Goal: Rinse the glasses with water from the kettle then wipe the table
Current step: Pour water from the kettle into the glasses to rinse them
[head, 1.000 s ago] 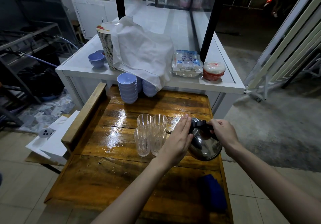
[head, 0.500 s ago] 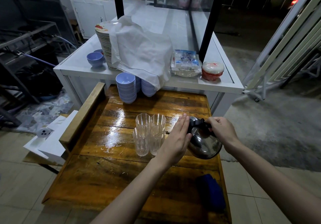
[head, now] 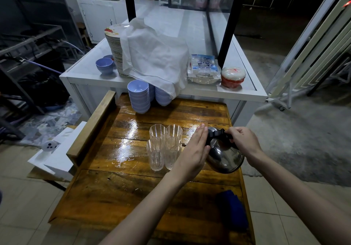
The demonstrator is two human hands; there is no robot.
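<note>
Several clear ribbed glasses (head: pixel 164 146) stand bunched together in the middle of the wet wooden table (head: pixel 117 193). A steel kettle (head: pixel 225 158) with a black handle is tilted to the left, its spout over the right-hand glasses. My right hand (head: pixel 242 142) grips the black handle from the right. My left hand (head: pixel 191 154) lies flat with straight fingers against the kettle's lid and left side, partly hiding the spout. A folded blue cloth (head: pixel 232 208) lies at the table's near right corner.
Stacks of light blue bowls (head: pixel 139 96) stand at the table's far edge, under a white counter (head: pixel 237 90) bearing stacked plates (head: pixel 115 50), a white cloth (head: pixel 155 54), a plastic packet and a red-and-white container (head: pixel 233 76). A wooden rail (head: pixel 91 125) runs along the table's left side.
The kettle and both hands stay in nearly the same place; the kettle keeps its leftward tilt over the glasses. The view has shifted slightly.
</note>
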